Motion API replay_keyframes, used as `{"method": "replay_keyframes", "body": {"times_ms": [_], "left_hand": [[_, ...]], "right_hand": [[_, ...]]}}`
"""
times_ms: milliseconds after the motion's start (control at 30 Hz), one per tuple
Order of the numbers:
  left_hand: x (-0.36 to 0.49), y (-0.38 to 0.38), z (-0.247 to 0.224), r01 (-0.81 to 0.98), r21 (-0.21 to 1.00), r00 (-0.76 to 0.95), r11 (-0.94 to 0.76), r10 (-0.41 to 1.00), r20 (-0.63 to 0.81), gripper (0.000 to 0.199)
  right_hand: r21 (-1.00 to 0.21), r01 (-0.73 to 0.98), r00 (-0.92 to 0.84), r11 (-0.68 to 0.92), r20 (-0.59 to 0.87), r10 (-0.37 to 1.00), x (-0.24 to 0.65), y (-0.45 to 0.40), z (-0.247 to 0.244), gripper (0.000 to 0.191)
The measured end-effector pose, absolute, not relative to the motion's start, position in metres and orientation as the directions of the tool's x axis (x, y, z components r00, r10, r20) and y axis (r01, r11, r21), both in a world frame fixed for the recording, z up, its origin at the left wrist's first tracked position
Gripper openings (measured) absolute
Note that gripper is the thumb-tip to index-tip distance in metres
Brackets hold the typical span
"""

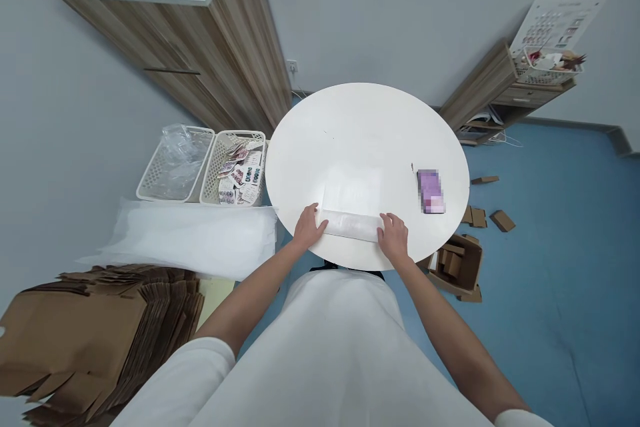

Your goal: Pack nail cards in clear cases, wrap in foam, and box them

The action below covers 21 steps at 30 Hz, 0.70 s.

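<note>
A translucent white packing sheet point(356, 191) lies flat on the round white table, and its near edge is folded or rolled into a narrow band point(350, 225). At the band's left end, my left hand point(309, 228) holds it with the thumb on top and the fingers reaching along the side. My right hand point(394, 237) grips the right end between curled fingers and thumb. Whether anything is wrapped inside the band cannot be made out. To the right on the table lies a purple object point(431, 191), blurred by pixelation, with a tiny dark item point(413, 166) near it.
White baskets hold clear plastic bags point(183, 153) and printed cards point(243, 173) at left. A stack of white sheets point(195, 237) and flattened brown cartons point(100, 333) lie nearer. An open carton point(457, 263) and small boxes point(503, 220) are on the floor right of the table point(360, 127).
</note>
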<state>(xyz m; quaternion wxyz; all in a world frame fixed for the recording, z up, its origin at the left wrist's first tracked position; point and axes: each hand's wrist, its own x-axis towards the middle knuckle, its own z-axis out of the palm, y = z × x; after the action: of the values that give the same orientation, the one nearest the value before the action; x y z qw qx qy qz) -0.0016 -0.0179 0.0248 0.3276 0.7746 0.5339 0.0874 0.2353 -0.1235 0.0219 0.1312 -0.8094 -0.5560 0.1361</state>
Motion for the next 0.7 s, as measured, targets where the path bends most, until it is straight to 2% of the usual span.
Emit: {"method": "replay_keyframes", "body": {"times_ms": [67, 133, 200, 400, 533, 700], "left_hand": [[0.004, -0.021, 0.031, 0.723, 0.559, 0.569, -0.405, 0.809, -0.148, 0.057], [0.013, -0.023, 0.034, 0.651, 0.513, 0.712, -0.56, 0.685, -0.155, 0.059], [0.023, -0.024, 0.034, 0.601, 0.478, 0.783, -0.641, 0.594, -0.186, 0.059], [0.034, -0.021, 0.021, 0.583, 0.451, 0.804, -0.677, 0.56, -0.198, 0.048], [0.028, -0.021, 0.023, 0.559, 0.492, 0.818, -0.667, 0.54, -0.197, 0.046], [0.016, -0.03, 0.034, 0.54, 0.564, 0.835, -0.625, 0.484, -0.264, 0.043]], "right_hand": [[-0.353, 0.916, 0.178, -0.193, -0.075, 0.981, 0.224, -0.124, 0.027, 0.034], [-0.362, 0.931, 0.005, -0.049, -0.122, 0.993, 0.214, -0.121, 0.027, 0.034], [-0.366, 0.93, -0.094, 0.027, -0.167, 0.981, 0.207, -0.114, 0.024, 0.038], [-0.351, 0.936, -0.123, 0.042, -0.212, 0.97, 0.204, -0.101, 0.015, 0.033], [-0.369, 0.927, -0.161, 0.076, -0.207, 0.965, 0.206, -0.104, 0.022, 0.031], [-0.442, 0.894, -0.203, 0.076, -0.246, 0.948, 0.202, -0.12, 0.033, 0.034]]}}
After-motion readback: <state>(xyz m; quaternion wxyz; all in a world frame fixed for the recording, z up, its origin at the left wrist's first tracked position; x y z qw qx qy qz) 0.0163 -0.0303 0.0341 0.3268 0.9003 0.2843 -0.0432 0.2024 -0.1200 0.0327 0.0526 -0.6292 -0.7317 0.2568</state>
